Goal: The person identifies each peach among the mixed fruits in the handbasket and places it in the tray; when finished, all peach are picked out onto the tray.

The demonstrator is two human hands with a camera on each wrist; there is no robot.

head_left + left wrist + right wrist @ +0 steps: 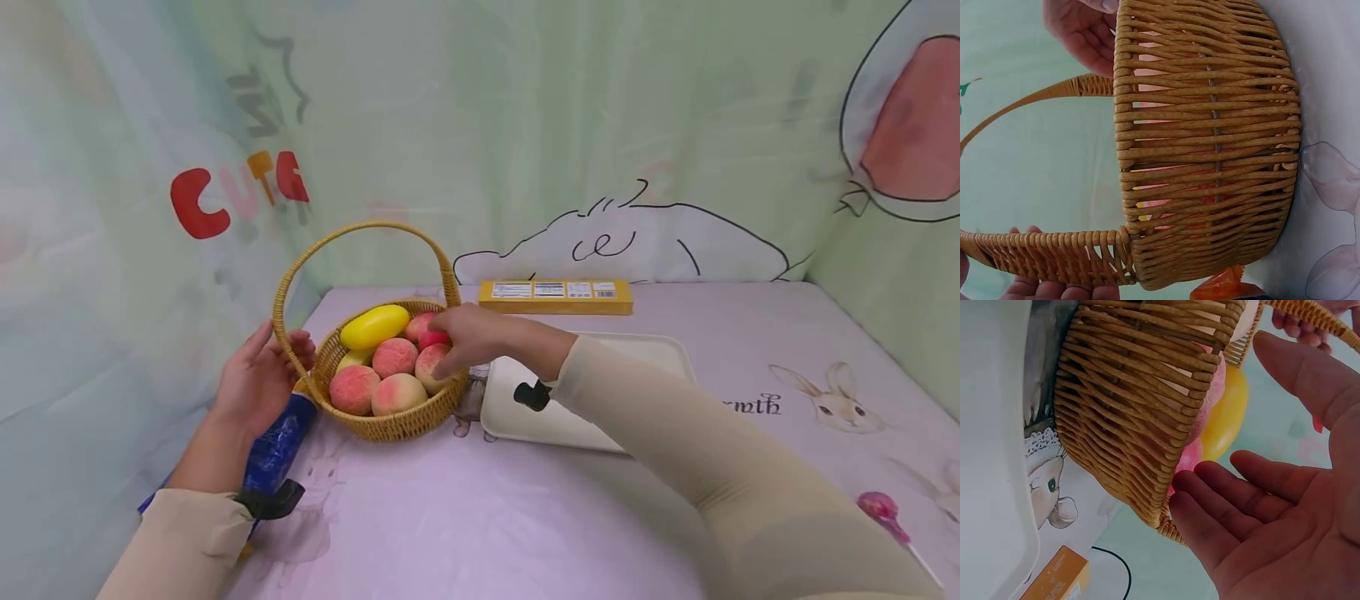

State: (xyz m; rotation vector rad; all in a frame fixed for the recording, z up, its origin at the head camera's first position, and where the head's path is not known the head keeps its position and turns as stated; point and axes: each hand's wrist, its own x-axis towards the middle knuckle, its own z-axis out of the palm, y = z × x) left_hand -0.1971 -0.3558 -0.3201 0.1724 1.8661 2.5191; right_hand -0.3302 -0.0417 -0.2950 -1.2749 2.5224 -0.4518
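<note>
One blue package (279,450): lies at the far left of the tabletop (420,517), partly covered by the left forearm; shows an orange end just beside the basket.
Left hand (251,379): held at the basket's left side, next to the handle (281,304); fingers loosely bent, thumb apart from them; cannot tell whether touching the wicker.
Basket (401,427): stands upright on the tabletop between both hands; woven in tan strands, heaped with fruit, spanned by the tall handle.
Yellow fruit (375,327): lies slantwise at the back of the basket, on top of the pile.
Peaches (395,357): crowd the middle and front, touching one another.
Red fruit (433,335): lies at the right rear of the basket, partly hidden by fingers.
Right hand (474,333): reaches over the right rim; fingers relaxed and nearly straight, thumb spread well away and over a peach, fingertips by the red fruit.
Yellow box (555,297): lies flat behind the tray, near the back wall.
White tray (517,425): rests right of the basket, partly under the right forearm.
Pink lollipop (879,505): lies at the far right, well apart.
</note>
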